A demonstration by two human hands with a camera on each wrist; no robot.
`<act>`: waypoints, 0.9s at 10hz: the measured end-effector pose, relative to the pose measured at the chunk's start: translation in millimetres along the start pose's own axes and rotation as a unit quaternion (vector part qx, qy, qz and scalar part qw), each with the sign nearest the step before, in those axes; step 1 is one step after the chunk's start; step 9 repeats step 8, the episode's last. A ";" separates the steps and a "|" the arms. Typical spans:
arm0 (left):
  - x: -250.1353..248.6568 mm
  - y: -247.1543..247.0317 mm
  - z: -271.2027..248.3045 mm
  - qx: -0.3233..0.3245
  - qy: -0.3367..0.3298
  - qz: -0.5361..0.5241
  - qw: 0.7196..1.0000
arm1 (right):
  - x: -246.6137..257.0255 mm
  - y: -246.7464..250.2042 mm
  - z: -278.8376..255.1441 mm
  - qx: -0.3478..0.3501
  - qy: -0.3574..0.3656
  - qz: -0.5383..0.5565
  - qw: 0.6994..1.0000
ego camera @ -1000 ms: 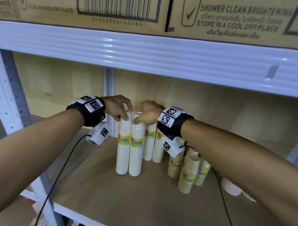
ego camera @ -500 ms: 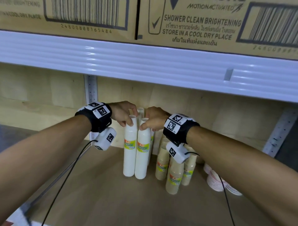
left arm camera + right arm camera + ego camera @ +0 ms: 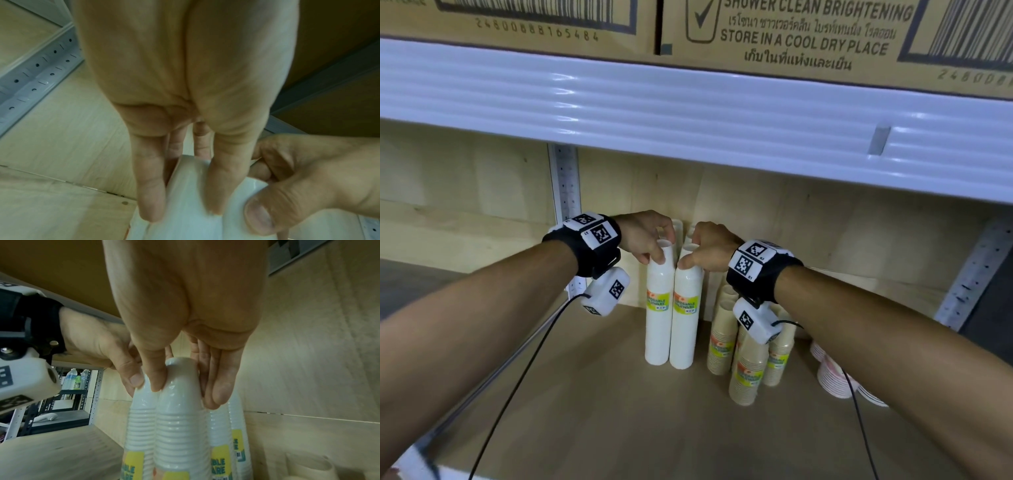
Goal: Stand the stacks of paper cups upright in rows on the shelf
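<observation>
Two tall white cup stacks stand upright side by side on the wooden shelf [image 3: 592,411]. My left hand [image 3: 650,238] grips the top of the left white stack [image 3: 658,329], thumb and fingers curled round it [image 3: 185,203]. My right hand [image 3: 705,250] grips the top of the right white stack [image 3: 683,329], thumb in front and fingers behind [image 3: 179,386]. More white stacks [image 3: 236,434] stand behind them against the back wall, mostly hidden in the head view.
Three brown cup stacks [image 3: 748,370] stand upright to the right, under my right wrist. Pink-rimmed cups [image 3: 835,380] lie on their side further right. A white shelf beam [image 3: 688,113] with cardboard boxes [image 3: 791,34] hangs close overhead. A perforated post [image 3: 565,185] stands at the left.
The view has shifted left and closer. Both hands keep hold of the tops of the two white stacks, which now stand a little nearer the back wall.
</observation>
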State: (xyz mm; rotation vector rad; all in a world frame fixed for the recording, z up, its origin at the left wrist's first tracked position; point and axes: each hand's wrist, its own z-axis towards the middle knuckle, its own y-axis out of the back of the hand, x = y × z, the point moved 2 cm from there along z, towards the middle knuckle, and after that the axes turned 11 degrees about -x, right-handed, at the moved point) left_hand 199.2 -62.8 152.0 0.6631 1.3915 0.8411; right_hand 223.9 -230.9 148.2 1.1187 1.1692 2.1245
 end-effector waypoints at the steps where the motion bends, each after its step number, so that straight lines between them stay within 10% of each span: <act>1: 1.0 0.4 0.8 0.004 0.002 0.011 1.000 | 1.3 2.0 -3.0 0.005 0.015 0.007 1.000; 9: -37.9 35.6 -92.8 -0.096 -0.097 -0.028 0.990 | 14.6 34.2 -88.5 -0.091 0.028 0.053 0.994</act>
